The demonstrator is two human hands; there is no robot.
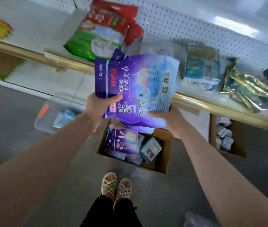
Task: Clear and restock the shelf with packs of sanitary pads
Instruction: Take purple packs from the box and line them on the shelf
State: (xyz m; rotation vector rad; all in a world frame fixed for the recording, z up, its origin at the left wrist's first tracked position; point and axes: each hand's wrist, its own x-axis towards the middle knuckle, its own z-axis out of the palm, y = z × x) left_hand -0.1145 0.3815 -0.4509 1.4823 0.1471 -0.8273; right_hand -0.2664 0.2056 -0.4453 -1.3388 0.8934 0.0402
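A large purple and light-blue pack of pads (pixel 135 86) is held up in front of the shelf (pixel 211 102), above an open cardboard box (pixel 166 154). My left hand (pixel 99 107) grips its lower left edge, thumb on the front. My right hand (pixel 171 120) grips its lower right corner from below. The box on the floor holds several more purple and blue packs (pixel 126 143). On the shelf stand a red and green pack (pixel 103 30) at the left and teal and gold packs (pixel 202 68) at the right.
A clear plastic bin (pixel 48 117) with small blue packs sits on the floor at the left. A second cardboard box (pixel 238 145) with white packets stands at the right. My sandalled feet (pixel 117 187) are just behind the middle box. White pegboard (pixel 195 30) backs the shelf.
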